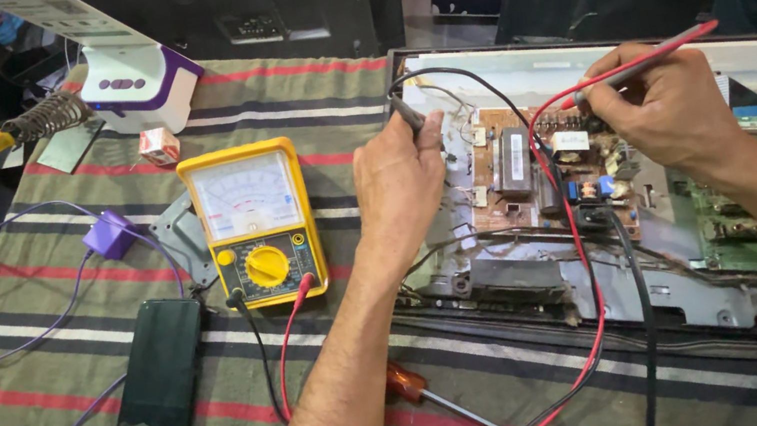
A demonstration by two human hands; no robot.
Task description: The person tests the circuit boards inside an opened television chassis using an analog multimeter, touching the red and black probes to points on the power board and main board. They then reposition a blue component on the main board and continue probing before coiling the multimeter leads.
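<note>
My left hand (397, 185) pinches a black test probe (407, 114) whose tip rests near the left edge of a brown circuit board (523, 182) inside an opened flat screen chassis (667, 243). My right hand (664, 109) grips a red test probe (648, 63) with its tip on the upper part of the same board. Red and black leads (592, 311) run across the chassis and back to a yellow analog multimeter (254, 224) lying on the striped cloth (29, 370) to the left of my left forearm.
A dark phone (158, 383) lies left of the meter with a purple cable and plug (110, 235). A soldering iron in a coil stand (40, 121) and a white-purple lamp base (138, 87) sit at the back left. An orange-handled screwdriver (403, 381) lies under my left forearm.
</note>
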